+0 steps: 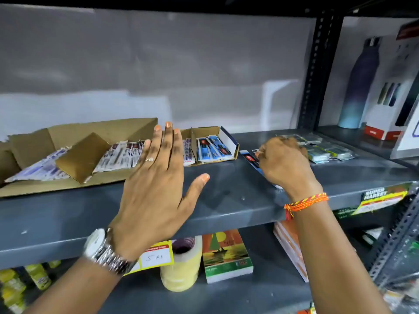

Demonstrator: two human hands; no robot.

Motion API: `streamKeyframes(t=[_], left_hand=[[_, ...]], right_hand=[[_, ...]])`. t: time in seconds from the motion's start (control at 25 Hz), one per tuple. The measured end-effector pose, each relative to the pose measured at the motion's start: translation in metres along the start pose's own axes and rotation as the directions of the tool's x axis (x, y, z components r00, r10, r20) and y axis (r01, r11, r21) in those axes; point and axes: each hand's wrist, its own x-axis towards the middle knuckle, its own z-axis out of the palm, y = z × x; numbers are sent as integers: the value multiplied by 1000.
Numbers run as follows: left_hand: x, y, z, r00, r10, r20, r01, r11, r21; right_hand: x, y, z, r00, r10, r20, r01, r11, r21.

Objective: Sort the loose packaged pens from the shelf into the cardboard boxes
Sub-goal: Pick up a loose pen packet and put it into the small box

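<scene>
At the left end of the grey shelf (226, 200) sits a big cardboard box (102, 132), flaps open, its front wall folded flat toward the shelf's front edge. White-and-purple packaged pens (118, 158) lie heaped inside it, and a loose brown flap (82, 156) leans over the heap

The left hand (156, 184) hovers over the shelf just right of that box, palm down, fingers (169, 141) straight and close together, thumb spread out to the right. It holds nothing. Its fingertips reach up in front of the gap between the two boxes. There is a ring on one finger and a metal watch (106, 252) on the wrist

Next comes a small cardboard box (229, 139), set back from the front edge, with blue packaged pens (212, 150) lying side by side in its right compartment and a few white-and-purple ones in the left

Just right of it, a blue pen packet (252, 160) lies flat on the shelf, running toward the front edge. The right hand (285, 164) rests on top of it, fingers curled down, and the packet shows at both sides of the hand; whether the fingertips pinch it cannot be told. An orange thread band (305, 201) circles the wrist

Behind that hand, toward the shelf's right end, lies a pile of greenish clear packets (326, 149)
</scene>
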Motion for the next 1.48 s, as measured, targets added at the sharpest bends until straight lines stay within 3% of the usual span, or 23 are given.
streamKeyframes(t=[0.24,0.52,0.8,1.0,1.2,1.48], left_hand=[[-38,10,18,987,127,101,-132,991,37],[-58,12,28,977,195,91,-208,965,158],[-59,13,42,985,173,-16,-166,966,198],[-58,13,44,983,175,-56,-158,963,218],[-59,13,46,979,178,-95,-153,963,220],[-59,13,45,977,179,-112,-152,963,221]], right_hand=[[-10,11,15,1000,-17,-4,17,995,-103],[-9,7,20,994,-55,-89,49,996,-72],[-15,-2,16,989,-81,-121,67,991,-116],[-13,-6,9,998,14,-67,-16,1000,-27],[-14,-13,4,993,96,-63,-99,994,-43],[-18,-22,6,997,59,-52,-63,995,-82]])
